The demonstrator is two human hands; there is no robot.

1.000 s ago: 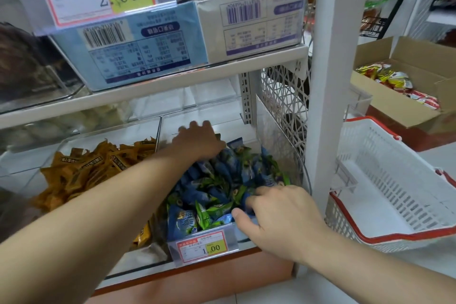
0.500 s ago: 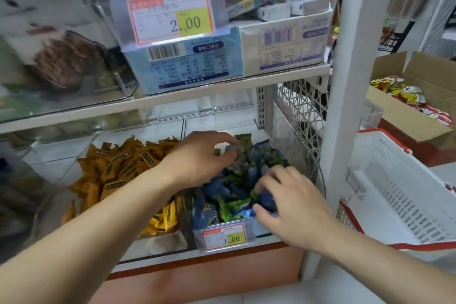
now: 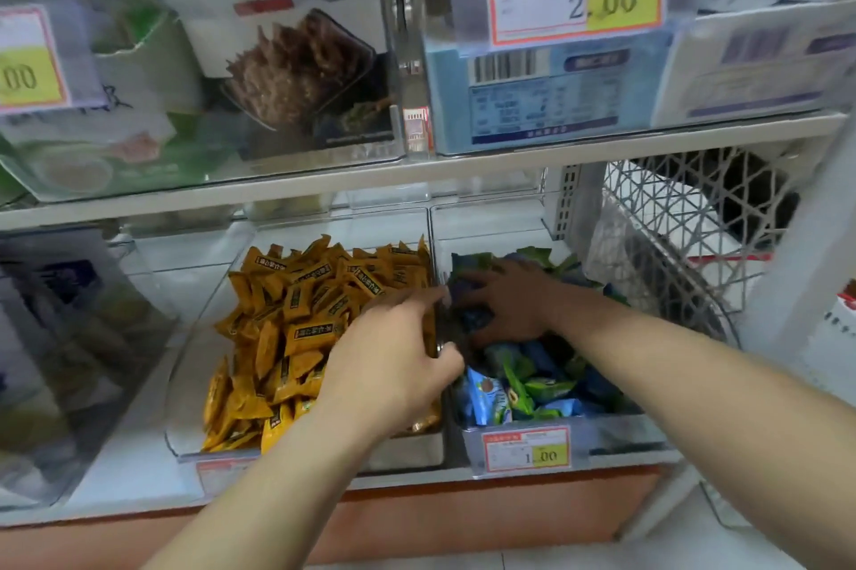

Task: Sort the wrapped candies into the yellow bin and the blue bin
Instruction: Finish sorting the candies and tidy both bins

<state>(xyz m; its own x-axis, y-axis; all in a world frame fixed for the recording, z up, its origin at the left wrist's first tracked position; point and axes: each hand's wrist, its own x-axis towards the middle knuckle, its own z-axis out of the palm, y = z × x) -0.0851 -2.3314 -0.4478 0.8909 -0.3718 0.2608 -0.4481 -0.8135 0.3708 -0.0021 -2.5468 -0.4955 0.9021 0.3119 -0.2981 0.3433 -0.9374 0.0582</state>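
Our right hand [image 3: 505, 305] lay on the blue candies [image 3: 532, 389], fingers spread, maybe to grab some. Our left hand [image 3: 393, 361] held straight fingers over the yellow bin [image 3: 185, 407].

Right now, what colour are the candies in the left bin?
Orange-yellow wrappers, dark labels; head view.

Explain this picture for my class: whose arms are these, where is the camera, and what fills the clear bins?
No machine here: these are a person's bare arms, filmed by one wide-angle camera worn on the head, looking down at a white shop shelf. The left clear plastic bin holds yellow wrapped candies; the right clear plastic bin beside it holds blue and green wrapped candies. The left hand reaches over the yellow pile toward the right bin; the right hand lies palm down on the blue pile. Whether either hand holds a candy cannot be seen.
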